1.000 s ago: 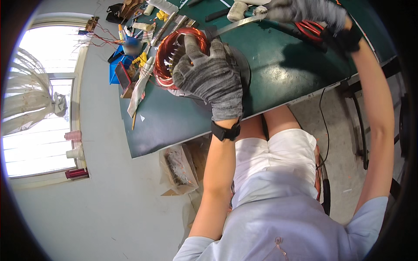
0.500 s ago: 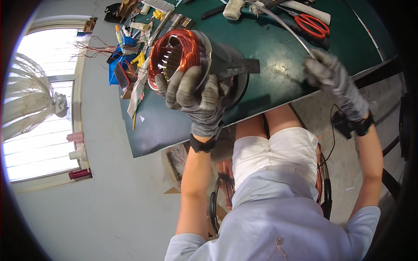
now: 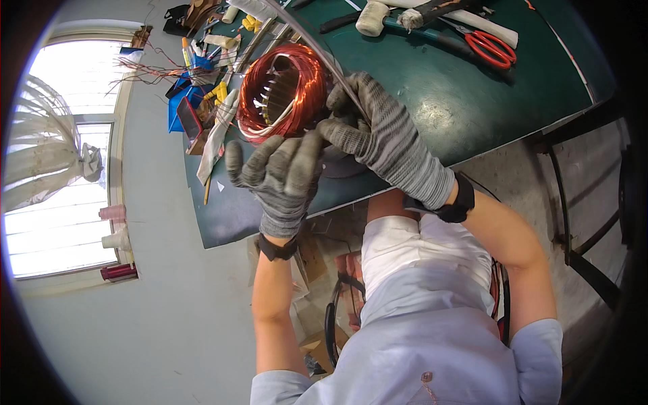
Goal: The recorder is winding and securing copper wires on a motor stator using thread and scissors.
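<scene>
A motor stator with a thick ring of red-copper wire windings (image 3: 297, 88) faces me at the front left of the green table; pale slot liners show inside the ring. My left hand (image 3: 280, 172), in a grey knit glove, is just below the ring's near edge. Its fingers are apart and loosely bent, with nothing visible in them. Beside the ring's right side, my gloved right hand (image 3: 385, 128) is closed on a long thin grey strand (image 3: 324, 57). That strand slants up and left across the windings, out of the top of view. I cannot tell whether it is cord or rod.
Red-handled scissors (image 3: 491, 50), a white-headed mallet (image 3: 372, 19) and a pale tube (image 3: 496, 27) lie on the table's far right. A blue bin (image 3: 181, 111) with tools, loose wires and strips crowds the left edge. A black metal frame (image 3: 574, 202) stands right of the table.
My right hand has swung left from the table's right side to the stator, bringing the grey strand across the windings. My left hand has dropped slightly down and left, away from the ring's opening.
</scene>
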The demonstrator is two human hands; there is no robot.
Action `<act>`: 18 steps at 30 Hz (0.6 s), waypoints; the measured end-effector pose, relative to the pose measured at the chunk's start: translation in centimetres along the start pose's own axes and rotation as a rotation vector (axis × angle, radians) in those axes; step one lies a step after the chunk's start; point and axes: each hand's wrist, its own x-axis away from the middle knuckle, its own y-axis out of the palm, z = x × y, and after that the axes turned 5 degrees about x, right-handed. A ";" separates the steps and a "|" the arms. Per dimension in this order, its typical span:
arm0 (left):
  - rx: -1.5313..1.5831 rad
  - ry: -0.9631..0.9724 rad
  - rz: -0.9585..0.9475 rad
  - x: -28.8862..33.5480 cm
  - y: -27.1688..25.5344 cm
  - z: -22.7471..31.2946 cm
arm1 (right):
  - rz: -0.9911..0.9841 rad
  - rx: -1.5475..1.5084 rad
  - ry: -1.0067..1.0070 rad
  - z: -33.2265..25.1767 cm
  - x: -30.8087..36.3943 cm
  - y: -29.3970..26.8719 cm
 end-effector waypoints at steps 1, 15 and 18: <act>-0.076 0.108 0.020 0.0 0.4 -0.4 | 0.024 0.086 -0.029 0.0 0.0 0.3; 0.032 -0.145 0.278 -1.5 3.9 2.2 | -0.058 0.702 -0.114 -3.0 7.3 -11.8; 0.020 -0.202 0.255 -0.3 3.2 2.2 | -0.176 0.942 -0.099 -4.6 7.6 -11.9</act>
